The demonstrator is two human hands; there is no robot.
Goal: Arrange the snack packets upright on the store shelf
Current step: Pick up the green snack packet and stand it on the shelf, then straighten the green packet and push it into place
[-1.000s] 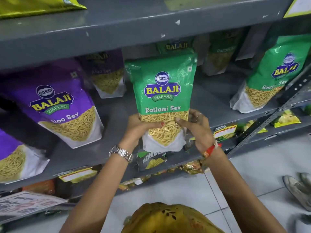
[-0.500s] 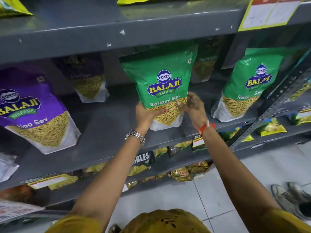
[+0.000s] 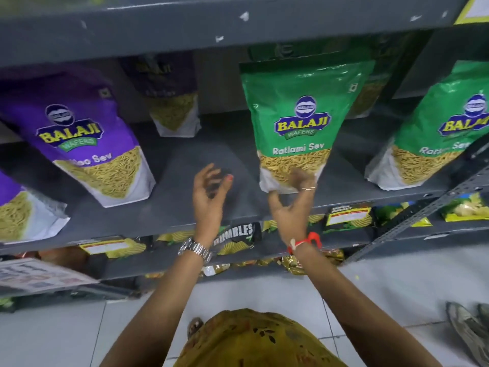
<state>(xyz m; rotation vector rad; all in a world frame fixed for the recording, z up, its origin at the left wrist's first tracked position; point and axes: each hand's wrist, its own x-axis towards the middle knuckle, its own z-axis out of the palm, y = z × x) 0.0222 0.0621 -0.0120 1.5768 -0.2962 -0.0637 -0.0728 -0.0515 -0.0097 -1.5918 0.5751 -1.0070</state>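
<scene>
A green Ratlami Sev packet (image 3: 301, 123) stands upright on the grey shelf (image 3: 201, 154), right of centre. My right hand (image 3: 291, 205) is just below it, blurred, with its fingers spread and the fingertips overlapping the packet's bottom edge. My left hand (image 3: 209, 192) hovers over bare shelf to the packet's left, fingers apart and holding nothing. A second green packet (image 3: 436, 139) stands at the right. A purple Aloo Sev packet (image 3: 79, 133) leans at the left, and another purple packet (image 3: 169, 102) stands further back.
The upper shelf (image 3: 211, 25) overhangs close above the packet tops. Another purple packet (image 3: 21, 215) sits at the far left edge. Lower shelves hold small snack packets (image 3: 238, 234). A slanted metal brace (image 3: 423, 210) crosses at the right, and shoes (image 3: 468, 329) rest on the tiled floor.
Both hands held the green packet's bottom and set it further back on the shelf. My left hand has now let go and moved left; my right hand has loosened at the packet's base.
</scene>
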